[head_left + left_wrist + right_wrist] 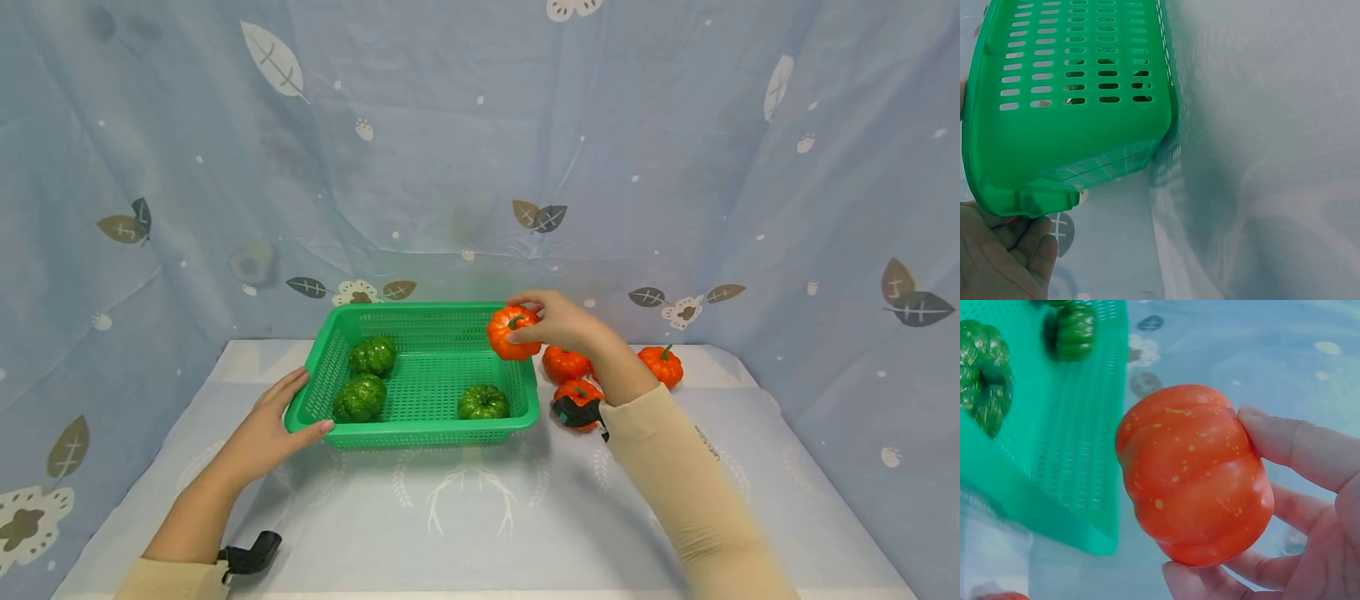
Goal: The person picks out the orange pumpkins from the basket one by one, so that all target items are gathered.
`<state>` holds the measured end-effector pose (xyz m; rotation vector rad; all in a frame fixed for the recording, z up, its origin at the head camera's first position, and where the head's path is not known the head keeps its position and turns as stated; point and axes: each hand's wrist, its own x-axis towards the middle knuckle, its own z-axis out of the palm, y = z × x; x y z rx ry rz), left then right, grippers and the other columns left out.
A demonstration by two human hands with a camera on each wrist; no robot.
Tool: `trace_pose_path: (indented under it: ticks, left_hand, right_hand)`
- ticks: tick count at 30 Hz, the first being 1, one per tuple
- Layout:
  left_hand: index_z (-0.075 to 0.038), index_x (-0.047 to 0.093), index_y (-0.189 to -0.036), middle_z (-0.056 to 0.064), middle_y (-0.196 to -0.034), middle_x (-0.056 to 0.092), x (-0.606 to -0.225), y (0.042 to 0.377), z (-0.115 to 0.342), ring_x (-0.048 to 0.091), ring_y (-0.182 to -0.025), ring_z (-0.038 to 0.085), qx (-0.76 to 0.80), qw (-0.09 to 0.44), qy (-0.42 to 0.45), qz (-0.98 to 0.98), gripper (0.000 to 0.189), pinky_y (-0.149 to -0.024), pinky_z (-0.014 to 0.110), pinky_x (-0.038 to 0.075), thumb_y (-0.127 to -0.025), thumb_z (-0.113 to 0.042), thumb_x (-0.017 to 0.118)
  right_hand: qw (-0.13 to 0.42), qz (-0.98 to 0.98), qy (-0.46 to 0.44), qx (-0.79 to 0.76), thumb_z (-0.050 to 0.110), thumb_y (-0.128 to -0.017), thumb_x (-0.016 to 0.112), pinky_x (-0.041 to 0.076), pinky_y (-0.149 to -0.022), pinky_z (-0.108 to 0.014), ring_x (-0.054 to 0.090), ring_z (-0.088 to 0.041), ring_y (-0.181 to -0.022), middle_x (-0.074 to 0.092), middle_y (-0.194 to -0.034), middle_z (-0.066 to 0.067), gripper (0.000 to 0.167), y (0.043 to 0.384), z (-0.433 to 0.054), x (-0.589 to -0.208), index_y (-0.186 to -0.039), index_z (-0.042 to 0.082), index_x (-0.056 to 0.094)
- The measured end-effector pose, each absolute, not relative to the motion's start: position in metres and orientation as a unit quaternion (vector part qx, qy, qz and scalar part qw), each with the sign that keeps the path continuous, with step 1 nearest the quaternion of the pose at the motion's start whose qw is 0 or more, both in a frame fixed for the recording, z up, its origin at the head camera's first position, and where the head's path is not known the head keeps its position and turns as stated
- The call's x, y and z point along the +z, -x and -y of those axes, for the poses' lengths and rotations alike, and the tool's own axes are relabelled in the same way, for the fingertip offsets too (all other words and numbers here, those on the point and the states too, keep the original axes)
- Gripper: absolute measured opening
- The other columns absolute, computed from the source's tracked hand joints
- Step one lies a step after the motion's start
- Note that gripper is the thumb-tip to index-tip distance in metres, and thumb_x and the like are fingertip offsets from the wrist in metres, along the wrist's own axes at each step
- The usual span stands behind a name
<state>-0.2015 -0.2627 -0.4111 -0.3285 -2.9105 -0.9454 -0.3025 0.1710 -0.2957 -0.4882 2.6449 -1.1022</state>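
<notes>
My right hand (558,321) holds an orange toy pumpkin (513,333) between thumb and fingers, raised at the right end of a green plastic basket (420,429). In the right wrist view the pumpkin (1194,475) shows yellow specks, and the fingers grip its side. My left hand (266,429) grips the basket's left end, thumb at the front rim; in the left wrist view its fingers curl at the rim (1047,203). Inside the basket sit three green pumpkins: one back left (372,356), one front left (360,398), one front right (483,403).
Right of the basket, several orange pumpkins lie on the white-clothed table (480,533), including a near one (577,392), one behind it (564,364) and one farther right (662,367). My right forearm partly covers this group. A patterned blue curtain (450,150) hangs behind.
</notes>
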Motion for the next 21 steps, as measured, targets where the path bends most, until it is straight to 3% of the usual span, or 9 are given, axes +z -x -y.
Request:
trace_pose_path:
  ticks: [8,15,21]
  left_hand:
    - [0.001,0.018,-0.159,0.023,-0.164,0.014,-0.411,0.202,0.263,0.018,-0.142,0.057,-0.303,0.032,0.106,0.947,0.097,-0.100,0.079,0.026,-0.092,-0.045,0.072]
    - [0.002,0.019,-0.159,0.023,-0.164,0.015,-0.411,0.202,0.264,0.020,-0.142,0.057,-0.304,0.031,0.108,0.946,0.097,-0.100,0.079,0.026,-0.092,-0.044,0.072]
    - [0.002,0.019,-0.158,0.023,-0.164,0.015,-0.410,0.202,0.263,0.020,-0.141,0.057,-0.303,0.028,0.109,0.946,0.098,-0.100,0.078,0.027,-0.092,-0.046,0.072]
  right_hand:
    - [0.082,-0.906,0.157,-0.383,0.025,-0.088,0.079,0.048,-0.096,-0.050,0.051,-0.037,-0.122,0.053,-0.137,-0.014,0.063,0.275,-0.213,-0.294,-0.145,0.015,0.053]
    - [0.063,-0.919,0.126,-0.369,0.031,-0.090,0.076,0.044,-0.102,-0.056,0.047,-0.040,-0.126,0.049,-0.141,-0.016,0.066,0.254,-0.240,-0.297,-0.149,0.016,0.049]
    - [0.044,-0.930,0.113,-0.347,0.032,-0.092,0.074,0.045,-0.098,-0.058,0.047,-0.043,-0.124,0.050,-0.139,-0.021,0.068,0.238,-0.269,-0.298,-0.150,0.011,0.046]
